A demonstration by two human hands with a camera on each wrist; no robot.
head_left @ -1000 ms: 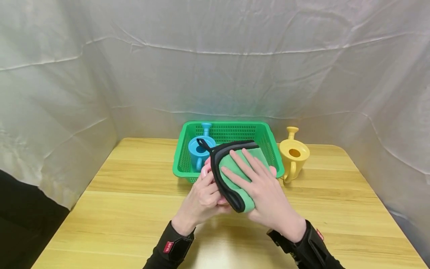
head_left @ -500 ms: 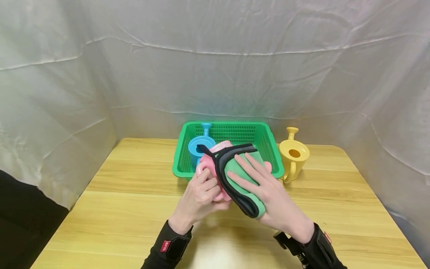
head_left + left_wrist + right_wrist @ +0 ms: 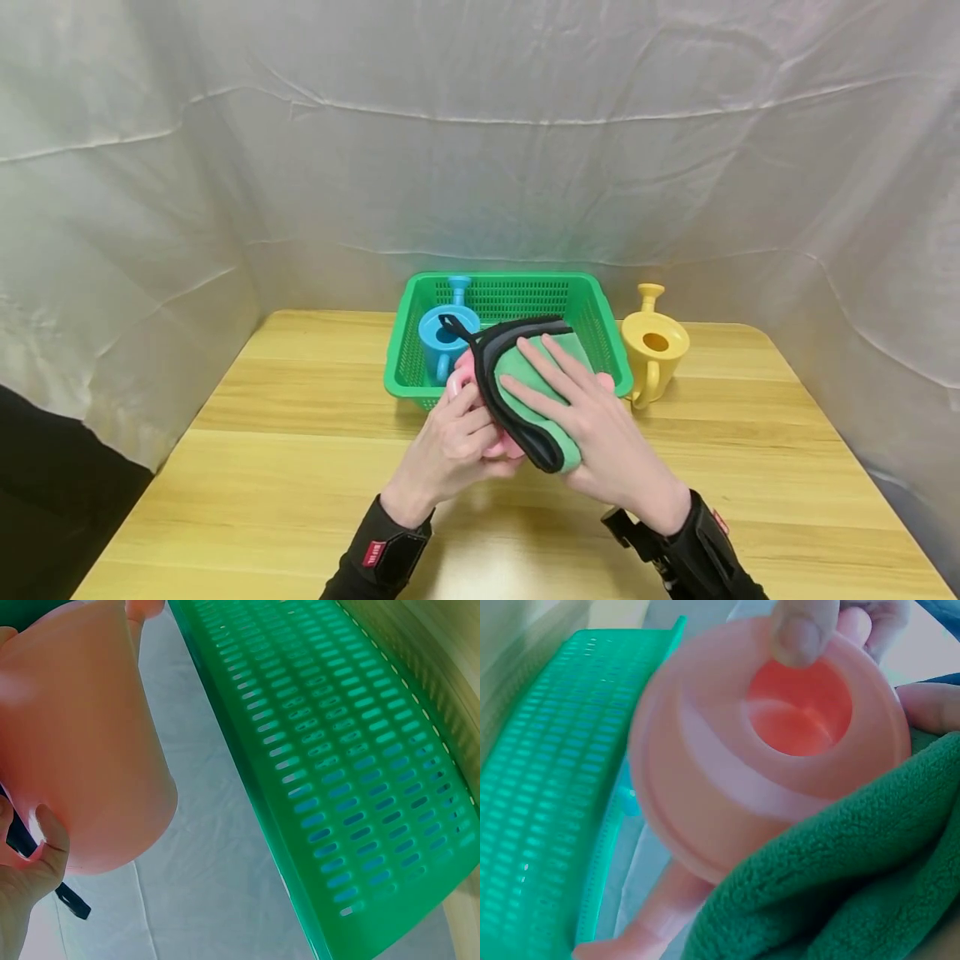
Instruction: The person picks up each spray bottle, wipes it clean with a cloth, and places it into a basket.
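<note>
With fingers of the left hand (image 3: 450, 442), in the head view, gripping the handle of a pink toy watering can (image 3: 90, 735) by the green basket (image 3: 525, 292) holding a blue one (image 3: 435, 354); resting the right hand (image 3: 603, 433), fingers spread, on a green cloth (image 3: 553, 436) against it; only there showing a yellow one (image 3: 670, 360) beside the basket. From the left wrist, revealing the pink side wall; from the right, the round top opening (image 3: 799, 720).

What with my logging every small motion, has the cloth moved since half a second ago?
Yes, slightly: against the basket in the head view, the cloth has moved up and to the left.
</note>
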